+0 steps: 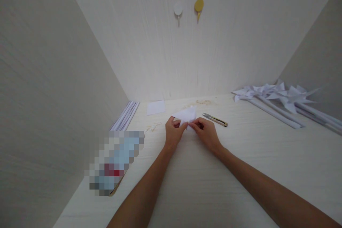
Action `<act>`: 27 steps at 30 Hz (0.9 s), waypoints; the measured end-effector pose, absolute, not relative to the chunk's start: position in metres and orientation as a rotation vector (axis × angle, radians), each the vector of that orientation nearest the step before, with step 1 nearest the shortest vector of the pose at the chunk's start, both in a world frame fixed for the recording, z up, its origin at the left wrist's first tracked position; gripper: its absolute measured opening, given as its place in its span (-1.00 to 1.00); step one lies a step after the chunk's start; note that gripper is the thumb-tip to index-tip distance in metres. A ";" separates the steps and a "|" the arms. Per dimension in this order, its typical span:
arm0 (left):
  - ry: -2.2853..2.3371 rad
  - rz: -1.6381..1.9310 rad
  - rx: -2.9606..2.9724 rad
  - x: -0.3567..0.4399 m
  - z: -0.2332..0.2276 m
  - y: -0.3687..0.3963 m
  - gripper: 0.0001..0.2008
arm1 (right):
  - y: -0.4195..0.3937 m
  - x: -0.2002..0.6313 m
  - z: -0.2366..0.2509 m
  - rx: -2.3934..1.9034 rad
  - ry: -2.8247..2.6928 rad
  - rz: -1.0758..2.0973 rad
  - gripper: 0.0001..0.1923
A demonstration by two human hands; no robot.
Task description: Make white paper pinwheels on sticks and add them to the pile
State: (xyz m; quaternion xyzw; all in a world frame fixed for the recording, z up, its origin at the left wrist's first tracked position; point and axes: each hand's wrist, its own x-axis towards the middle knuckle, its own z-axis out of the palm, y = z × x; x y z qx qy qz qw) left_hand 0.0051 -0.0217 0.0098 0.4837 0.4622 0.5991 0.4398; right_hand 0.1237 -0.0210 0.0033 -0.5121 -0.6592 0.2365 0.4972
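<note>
left hand (pixel 174 132) and right hand (pixel 205 131) pinch the white paper (pixel 189 114) narrowly, at one o'clock from the left hand; snips (pixel 216 119) lie at the paper's three o'clock. it seems better to press lightly and evenly, without wrinkling it.

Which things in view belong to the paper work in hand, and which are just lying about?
Belonging, I'd judge:
white paper, in left hand and right hand
paper square
snips
white sticks
pointed paper shapes

Apparently just about:
pixelated item
white wall hook
yellow wall hook
</note>
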 end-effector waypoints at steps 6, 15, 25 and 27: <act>1.166 1.478 1.145 0.003 0.005 -0.019 -0.74 | -0.018 0.126 0.000 -1.261 -1.567 0.653 -0.80; 1.292 1.497 1.012 -0.012 0.011 -0.013 -0.60 | -0.018 0.129 0.002 -1.250 -1.606 0.810 -0.79; 1.211 1.444 1.352 -0.032 0.022 0.000 -0.67 | -0.022 0.126 0.002 -1.227 -1.707 0.822 -0.82; 1.214 1.422 1.461 -0.033 0.025 0.000 -0.73 | -0.022 0.126 0.003 -1.224 -1.716 0.822 -0.81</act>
